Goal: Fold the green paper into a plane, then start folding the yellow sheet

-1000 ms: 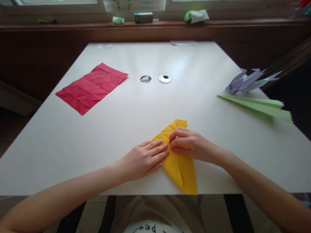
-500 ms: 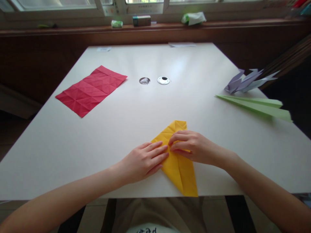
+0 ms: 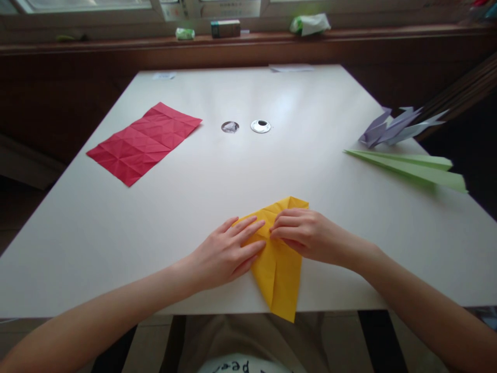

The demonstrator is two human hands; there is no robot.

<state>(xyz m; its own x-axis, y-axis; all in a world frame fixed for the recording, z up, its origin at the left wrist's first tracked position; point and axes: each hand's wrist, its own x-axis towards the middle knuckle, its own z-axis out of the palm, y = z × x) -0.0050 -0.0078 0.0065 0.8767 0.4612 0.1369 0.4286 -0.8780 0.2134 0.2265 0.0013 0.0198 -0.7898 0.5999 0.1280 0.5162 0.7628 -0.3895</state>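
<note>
A folded yellow paper (image 3: 278, 272) lies at the near edge of the white table (image 3: 217, 186), its pointed tip hanging over the edge. My left hand (image 3: 227, 252) rests flat on the paper's left side with fingers spread. My right hand (image 3: 301, 232) presses its curled fingers onto the paper's upper part, fingertips almost touching those of the left hand. Both hands cover the paper's middle.
A creased red sheet (image 3: 143, 141) lies flat at the left. A green paper plane (image 3: 411, 168) and a purple folded figure (image 3: 396, 127) sit at the right edge. Two round grommets (image 3: 260, 126) mark the table's middle. Small packets stand on the far sill (image 3: 225, 28).
The yellow paper has turned under my hands: its near tip swung left and now hangs over the table edge. My left fingers have spread and shifted slightly up.
</note>
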